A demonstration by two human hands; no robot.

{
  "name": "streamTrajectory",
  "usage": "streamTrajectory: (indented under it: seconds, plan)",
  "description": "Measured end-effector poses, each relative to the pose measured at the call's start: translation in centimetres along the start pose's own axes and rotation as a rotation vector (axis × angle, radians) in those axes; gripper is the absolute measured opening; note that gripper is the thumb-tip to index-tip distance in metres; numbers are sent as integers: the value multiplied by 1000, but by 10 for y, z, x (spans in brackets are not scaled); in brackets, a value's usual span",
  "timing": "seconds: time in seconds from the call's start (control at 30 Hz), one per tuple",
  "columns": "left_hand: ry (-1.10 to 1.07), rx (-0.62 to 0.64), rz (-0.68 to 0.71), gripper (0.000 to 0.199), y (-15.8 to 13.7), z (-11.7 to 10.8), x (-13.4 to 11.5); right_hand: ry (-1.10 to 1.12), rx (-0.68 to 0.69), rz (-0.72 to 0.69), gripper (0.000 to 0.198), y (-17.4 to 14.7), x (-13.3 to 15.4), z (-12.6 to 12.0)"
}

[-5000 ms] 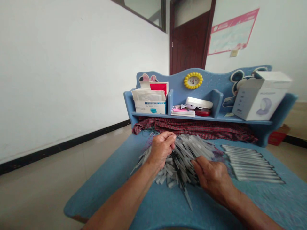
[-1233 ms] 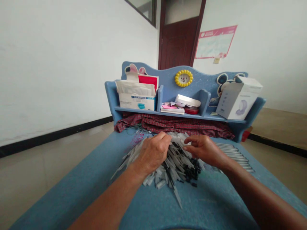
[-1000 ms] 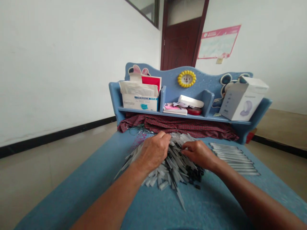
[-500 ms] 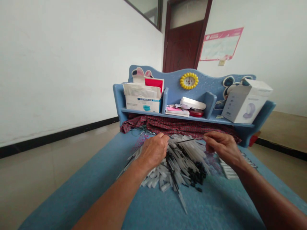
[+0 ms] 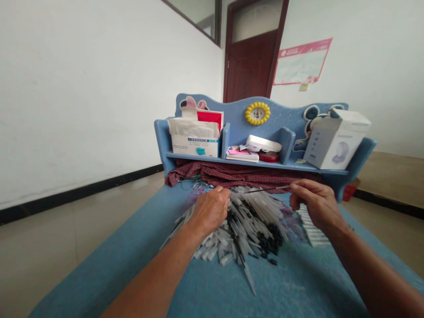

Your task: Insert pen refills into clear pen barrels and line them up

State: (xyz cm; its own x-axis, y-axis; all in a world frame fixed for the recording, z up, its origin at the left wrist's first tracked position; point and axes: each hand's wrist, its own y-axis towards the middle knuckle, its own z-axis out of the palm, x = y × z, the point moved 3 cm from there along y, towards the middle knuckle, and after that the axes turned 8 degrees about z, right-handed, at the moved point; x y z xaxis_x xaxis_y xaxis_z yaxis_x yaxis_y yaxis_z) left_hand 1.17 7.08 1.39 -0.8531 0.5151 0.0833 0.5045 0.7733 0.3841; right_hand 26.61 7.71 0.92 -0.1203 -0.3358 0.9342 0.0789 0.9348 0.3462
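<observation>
My right hand [image 5: 314, 201] pinches the end of a thin dark rod, which looks like a pen refill [image 5: 265, 190]. The rod points left across the pile, its far end short of my other hand. My left hand [image 5: 211, 206] is closed at the left side of the pile, fingertips turned away, so anything in them is hidden. Between the hands lies a heap of translucent plastic tubes [image 5: 261, 207], like pen barrels. Small black caps [image 5: 273, 238] gather on its right side. One tube with a dark stem [image 5: 248, 278] sticks out toward me.
A row of white sticks [image 5: 313, 227] lies under my right forearm on the blue table [image 5: 212, 291]. Behind the heap are a checked red cloth [image 5: 232, 175] and a blue shelf [image 5: 288, 165] with a mask box [image 5: 195, 143], a white carton [image 5: 338, 141] and a yellow-rimmed clock [image 5: 257, 114].
My right hand has moved slightly right, drawing the thin rod farther from my left hand. My left hand stays closed in nearly the same place. The view has shifted a little.
</observation>
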Motion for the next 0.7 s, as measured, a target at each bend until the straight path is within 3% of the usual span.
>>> streamTrajectory:
  seconds: [0.5,0.7]
  plan:
    - [-25,-27,39,16,0,-3,-7,169,33,89,20,1,-12,8]
    - [-164,-56,93,16,0,-2,-5,215,42,142,18,2,-12,8]
